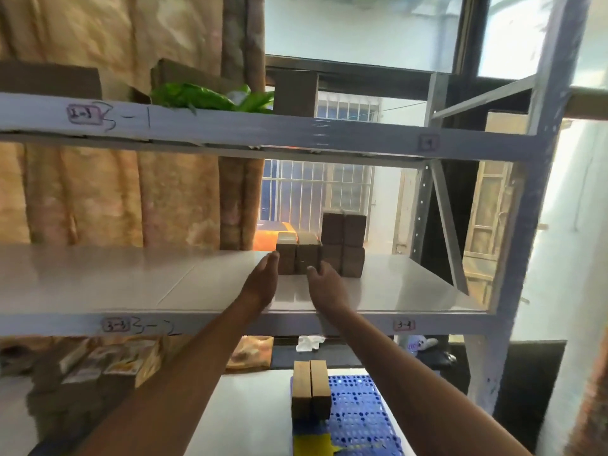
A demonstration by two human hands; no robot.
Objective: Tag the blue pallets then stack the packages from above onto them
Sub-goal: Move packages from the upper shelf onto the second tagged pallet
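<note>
Several small brown packages (342,245) stand grouped on the middle shelf (131,284); the nearest two (298,256) form a low block in front. My left hand (263,281) reaches flat to that block's left side, fingertips beside it. My right hand (324,284) is at its front right, fingers spread, touching or nearly touching it. Neither hand grips anything. Below, a blue perforated pallet (362,419) lies on a white surface with two brown packages (311,393) standing on its left edge. A yellow tag (311,442) sits at the pallet's near left corner.
A grey metal rack with upright posts (539,192) frames the shelves; a green bag (204,98) and cardboard boxes sit on the upper shelf. Printed packets (98,360) are piled at lower left. A window with bars is behind the rack.
</note>
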